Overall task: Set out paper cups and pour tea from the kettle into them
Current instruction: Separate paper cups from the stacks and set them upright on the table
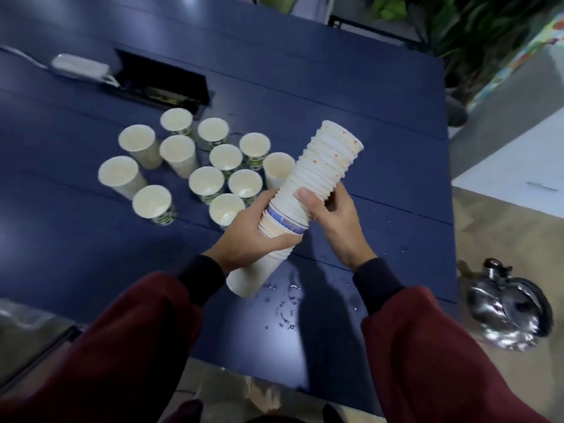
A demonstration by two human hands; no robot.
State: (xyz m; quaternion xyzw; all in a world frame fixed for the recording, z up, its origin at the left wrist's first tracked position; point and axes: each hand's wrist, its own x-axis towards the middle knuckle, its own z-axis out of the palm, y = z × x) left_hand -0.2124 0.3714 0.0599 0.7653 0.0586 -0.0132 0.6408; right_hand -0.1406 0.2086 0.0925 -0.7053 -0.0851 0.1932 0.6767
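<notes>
Head view: left hand [247, 236] grips the paper-cup stack [323, 166] low, steadying it — right hand [335, 224] pinches higher, likely freeing one. Kettle [509, 306] sits at four o'clock.

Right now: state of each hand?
Left hand: grips the lower part of the cup stack.
Right hand: grips the same stack, higher up.

A dark blue table [335, 87] fills most of the view, with 1 black cable recess [161, 83] at far left and a white power adapter [81, 66] beside it. Leafy green plants [476, 29] stand far right. A white cabinet [518, 166] and beige floor [494, 233] lie right.
</notes>
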